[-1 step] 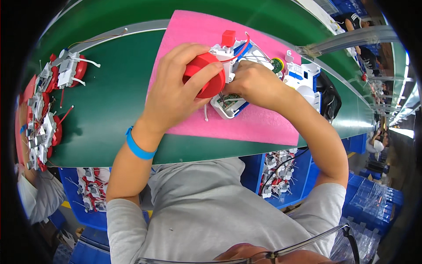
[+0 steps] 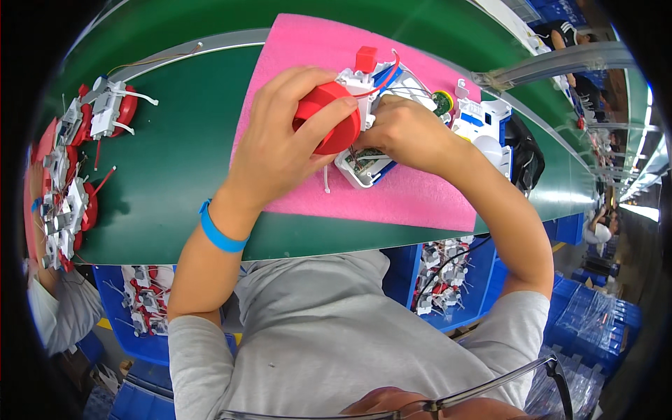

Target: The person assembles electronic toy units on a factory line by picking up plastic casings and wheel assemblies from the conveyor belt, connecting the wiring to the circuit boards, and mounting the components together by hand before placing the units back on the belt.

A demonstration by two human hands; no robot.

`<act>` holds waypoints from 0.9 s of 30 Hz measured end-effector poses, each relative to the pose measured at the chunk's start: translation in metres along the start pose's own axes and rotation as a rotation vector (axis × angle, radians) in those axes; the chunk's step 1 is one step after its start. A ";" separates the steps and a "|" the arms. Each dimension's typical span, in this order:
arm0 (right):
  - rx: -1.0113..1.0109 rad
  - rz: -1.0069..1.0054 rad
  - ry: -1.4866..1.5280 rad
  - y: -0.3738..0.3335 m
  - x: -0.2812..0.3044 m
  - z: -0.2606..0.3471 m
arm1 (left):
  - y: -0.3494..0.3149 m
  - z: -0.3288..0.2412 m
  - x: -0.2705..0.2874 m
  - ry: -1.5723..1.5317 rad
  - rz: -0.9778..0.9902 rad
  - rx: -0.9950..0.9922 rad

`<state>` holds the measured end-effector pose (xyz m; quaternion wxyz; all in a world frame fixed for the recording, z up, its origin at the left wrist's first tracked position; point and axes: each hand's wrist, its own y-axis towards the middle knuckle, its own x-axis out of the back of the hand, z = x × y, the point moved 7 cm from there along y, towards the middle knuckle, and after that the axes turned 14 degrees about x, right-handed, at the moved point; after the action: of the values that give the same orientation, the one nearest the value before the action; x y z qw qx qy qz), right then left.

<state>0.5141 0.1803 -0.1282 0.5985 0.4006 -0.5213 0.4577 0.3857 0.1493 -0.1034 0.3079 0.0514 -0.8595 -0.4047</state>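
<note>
My left hand is wrapped around a red cup-shaped part. A white bracket adjoins this part, with a red block on top and a red tube curving off it. Just beside it, the fingers of my right hand are bent down into an open white-and-blue housing. Inside the housing a green circuit board and thin wires show. My right fingertips are hidden, so whatever they pinch cannot be seen. The housing lies tilted on a pink foam mat.
Right of my right hand are a small round green board, a white shell with blue parts and a black bag. Red-and-white assemblies line the table's left end. Blue bins of parts stand below the front edge.
</note>
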 end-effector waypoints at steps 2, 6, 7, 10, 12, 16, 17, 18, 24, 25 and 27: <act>-0.006 -0.012 0.028 -0.004 -0.004 -0.003 | 0.000 0.001 -0.003 -0.007 -0.007 0.008; 0.009 -0.043 0.012 -0.004 -0.006 -0.003 | 0.002 0.000 -0.007 -0.011 -0.016 0.008; 0.023 -0.055 -0.005 -0.002 -0.005 -0.001 | 0.002 0.001 -0.008 -0.011 -0.012 0.013; 0.050 -0.110 0.043 -0.003 -0.003 -0.001 | 0.002 0.006 -0.009 -0.012 -0.003 0.018; 0.071 -0.137 0.078 -0.005 -0.004 -0.001 | 0.001 0.004 -0.009 0.002 0.008 -0.024; 0.075 -0.140 0.101 -0.006 -0.006 -0.003 | 0.000 0.003 -0.012 0.000 0.012 -0.034; 0.080 -0.133 0.101 -0.006 -0.006 -0.003 | 0.002 0.003 -0.011 -0.017 0.005 -0.012; 0.080 -0.134 0.106 -0.005 -0.005 -0.002 | 0.002 0.004 -0.010 -0.034 -0.002 0.010; 0.093 -0.123 0.081 -0.003 -0.007 -0.001 | 0.002 0.004 -0.010 -0.035 -0.009 -0.002; 0.084 -0.114 0.084 -0.004 -0.008 -0.002 | 0.002 0.004 -0.010 -0.034 -0.009 0.002; 0.080 -0.105 0.089 -0.003 -0.010 -0.002 | 0.002 0.006 -0.009 -0.047 -0.014 -0.002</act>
<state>0.5173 0.1804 -0.1380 0.6276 0.4303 -0.4539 0.4636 0.3905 0.1576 -0.1092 0.2847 0.0477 -0.8657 -0.4089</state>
